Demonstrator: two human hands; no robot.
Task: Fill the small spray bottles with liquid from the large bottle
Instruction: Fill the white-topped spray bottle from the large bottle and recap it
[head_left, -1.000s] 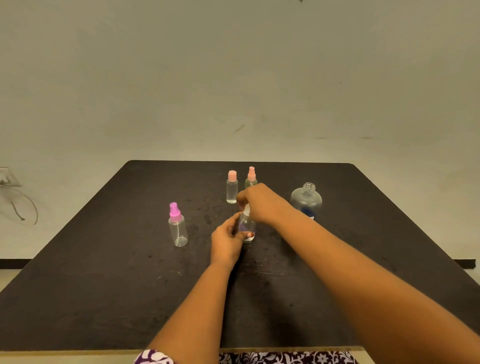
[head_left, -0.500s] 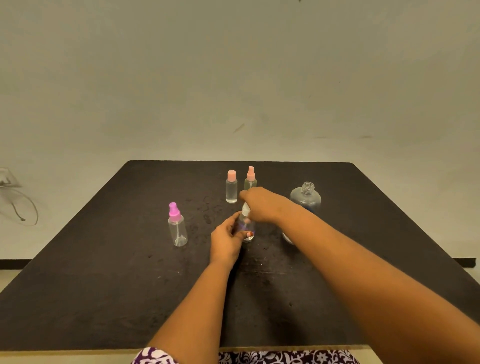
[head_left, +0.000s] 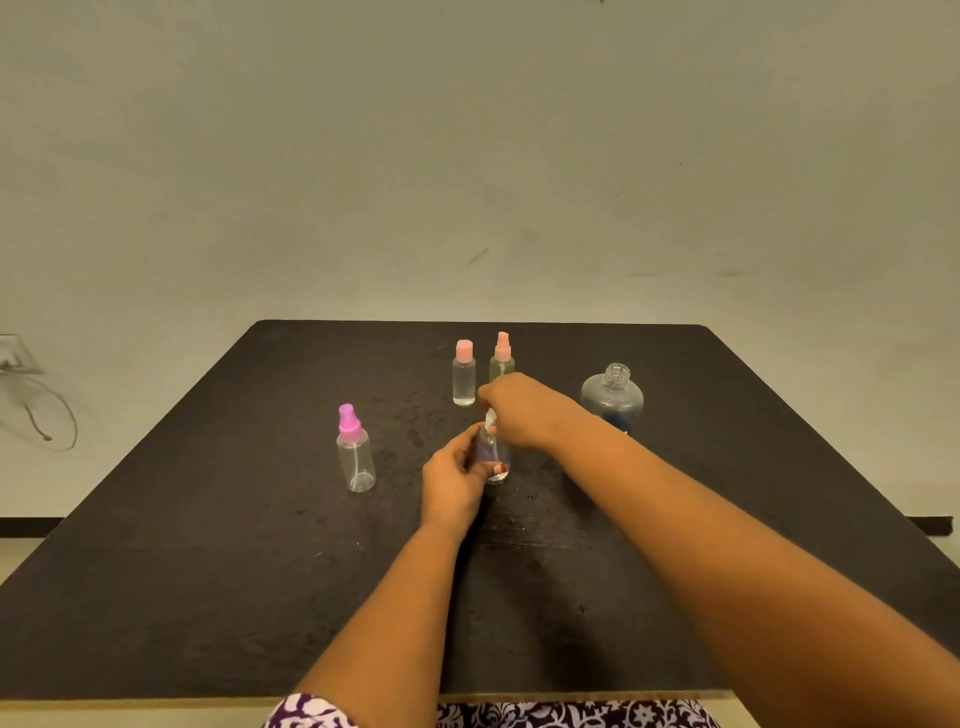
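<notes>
A dark table (head_left: 208, 571) below a bare grey-green wall fills the lower frame. At centre the left hand (head_left: 452, 483) curls its fingers round a small spray bottle (head_left: 494, 460) standing on it, and the right hand (head_left: 524, 410) pinches its white cap (head_left: 490, 418) from above. Over the last second both hands barely shifted, which suggests the cap is being twisted. The uncapped large bottle (head_left: 613, 400) stands centre right.
</notes>
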